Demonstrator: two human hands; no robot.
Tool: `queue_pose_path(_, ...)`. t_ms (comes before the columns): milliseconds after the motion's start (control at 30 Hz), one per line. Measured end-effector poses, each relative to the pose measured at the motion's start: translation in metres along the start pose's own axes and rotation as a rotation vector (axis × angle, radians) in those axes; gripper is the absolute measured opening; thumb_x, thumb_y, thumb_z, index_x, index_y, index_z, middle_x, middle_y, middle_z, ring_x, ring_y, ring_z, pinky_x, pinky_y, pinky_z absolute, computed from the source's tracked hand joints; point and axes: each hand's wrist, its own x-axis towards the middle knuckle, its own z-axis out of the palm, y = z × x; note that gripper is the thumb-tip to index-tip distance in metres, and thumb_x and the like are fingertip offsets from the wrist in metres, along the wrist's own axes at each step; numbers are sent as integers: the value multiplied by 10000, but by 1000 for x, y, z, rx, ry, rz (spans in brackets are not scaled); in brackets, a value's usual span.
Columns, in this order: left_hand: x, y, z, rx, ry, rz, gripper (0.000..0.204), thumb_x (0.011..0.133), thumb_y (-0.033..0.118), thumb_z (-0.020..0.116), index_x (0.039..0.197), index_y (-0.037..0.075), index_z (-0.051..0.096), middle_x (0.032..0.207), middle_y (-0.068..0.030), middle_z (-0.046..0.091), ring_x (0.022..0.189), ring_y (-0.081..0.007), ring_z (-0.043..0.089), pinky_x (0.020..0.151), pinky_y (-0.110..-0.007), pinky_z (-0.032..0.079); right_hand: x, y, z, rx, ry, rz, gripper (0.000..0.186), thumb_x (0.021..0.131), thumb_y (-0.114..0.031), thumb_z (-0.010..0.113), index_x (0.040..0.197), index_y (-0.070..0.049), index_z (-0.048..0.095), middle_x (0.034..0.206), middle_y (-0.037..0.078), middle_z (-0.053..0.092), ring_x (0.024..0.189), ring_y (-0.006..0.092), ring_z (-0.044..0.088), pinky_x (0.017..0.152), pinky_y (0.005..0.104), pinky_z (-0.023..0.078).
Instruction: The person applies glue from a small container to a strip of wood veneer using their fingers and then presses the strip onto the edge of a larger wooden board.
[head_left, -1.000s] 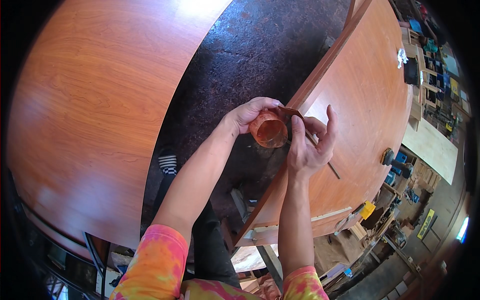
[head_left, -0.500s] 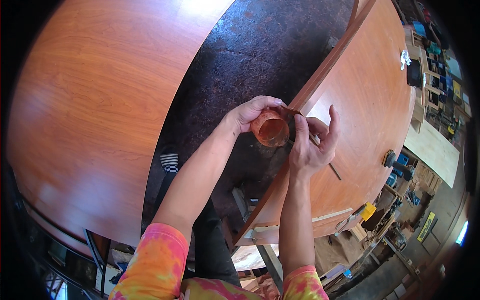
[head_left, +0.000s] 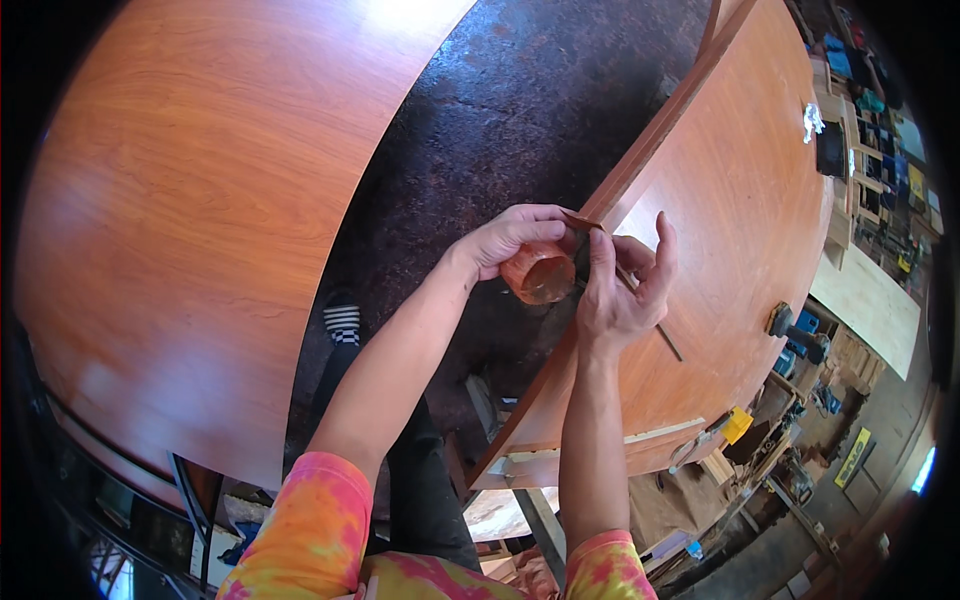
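My left hand (head_left: 510,240) is closed around a small cup (head_left: 538,274) with a reddish-orange stained outside, tilted so its mouth faces me. Close to the cup, a thin reddish-brown flat piece (head_left: 582,220) spans from my left fingertips to my right thumb. My right hand (head_left: 622,300) pinches that piece, its index and other fingers partly raised. From behind the right hand a thin dark rod (head_left: 670,342) sticks out over the panel; its other end is hidden. Both hands are at the edge of a tilted wood-grain panel (head_left: 720,230).
A large curved wood-grain tabletop (head_left: 200,220) fills the left side. Between the two panels lies dark, stained floor (head_left: 500,110). A black-handled tool (head_left: 795,328) and a yellow object (head_left: 737,425) lie along the right panel's edge, near a pale board (head_left: 868,305).
My left fingers have shifted slightly downward over the cup, and the cup's mouth has tipped a little lower. The right hand has hardly moved.
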Motion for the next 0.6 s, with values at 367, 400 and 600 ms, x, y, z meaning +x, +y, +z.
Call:
queue_pose_path(367, 1, 7, 30, 179, 164, 86, 448, 999, 249, 729, 1358, -6, 646, 1235, -89, 709, 1133, -161, 673, 1016, -322, 537, -1, -3, -3, 31, -9, 76, 674, 879, -71, 844, 1473, -38, 526, 859, 100, 761, 759, 147, 732, 694, 273, 581)
queue_pose_path(400, 0, 7, 30, 185, 162, 86, 448, 999, 249, 729, 1358, -6, 646, 1235, -89, 709, 1133, -161, 673, 1016, -322, 537, -1, -4, -4, 34, -4, 75, 674, 879, -71, 844, 1473, -38, 526, 859, 100, 761, 759, 147, 732, 694, 273, 581)
queue_pose_path(600, -24, 24, 41, 260, 240, 60, 580, 1014, 346, 707, 1453, 4, 545, 1319, -129, 672, 1171, -191, 675, 1052, -336, 532, 18, -23, -19, 264, -62, 380, 773, 858, -83, 866, 1521, -26, 473, 926, 114, 758, 830, 145, 728, 763, 283, 586)
